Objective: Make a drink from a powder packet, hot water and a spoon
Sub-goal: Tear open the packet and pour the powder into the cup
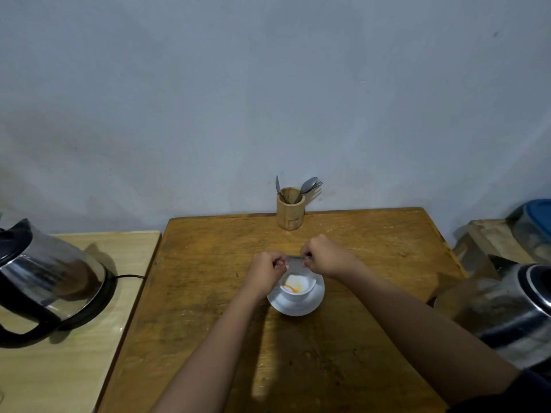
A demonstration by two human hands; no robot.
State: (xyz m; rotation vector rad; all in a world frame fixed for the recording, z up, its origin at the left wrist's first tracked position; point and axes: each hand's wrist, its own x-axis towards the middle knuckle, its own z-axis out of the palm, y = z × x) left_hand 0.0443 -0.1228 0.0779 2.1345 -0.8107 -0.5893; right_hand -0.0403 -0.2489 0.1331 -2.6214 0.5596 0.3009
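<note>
A white cup (298, 289) stands on a white saucer (310, 305) in the middle of the brown wooden table (372, 248). White powder with an orange streak lies inside the cup. My left hand (265, 271) and my right hand (325, 256) each pinch one end of a grey powder packet (294, 263), held just above the cup's far rim. A wooden holder (289, 210) with spoons and a fork (308, 186) stands at the table's back edge.
A steel electric kettle (44, 278) with a black base and cord sits on the lighter side table (104, 368) at left. A second steel kettle (507, 308) is at the right edge. A blue-lidded container (533, 222) rests behind it.
</note>
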